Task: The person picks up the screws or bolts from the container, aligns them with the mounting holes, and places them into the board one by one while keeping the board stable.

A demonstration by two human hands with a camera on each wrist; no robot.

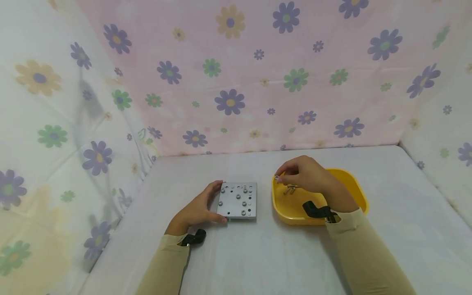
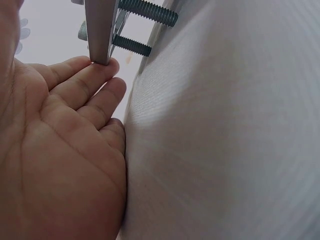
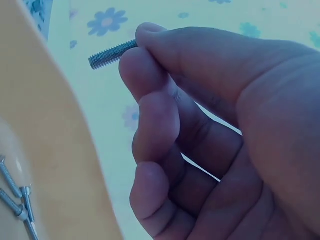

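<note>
My left hand (image 1: 199,209) grips the left side of a silver metal plate (image 1: 232,208), with the thumb at its near edge and the fingers at the far corner. Several socket head screws (image 1: 238,196) stand in the plate, and other holes in it are bare. In the left wrist view, threaded shanks (image 2: 132,45) stick out beneath the plate, and its edge (image 2: 100,40) touches my fingers. Above the yellow bin's left rim, my right hand (image 1: 307,176) pinches one socket head screw (image 3: 112,55) between thumb and forefinger; its threaded end shows beyond the fingertips.
The yellow bin (image 1: 295,221) stands right of the plate on a white-covered table (image 1: 250,258). Several loose screws (image 1: 290,189) lie inside it. Flowered cloth (image 1: 243,127) hangs behind and at both sides.
</note>
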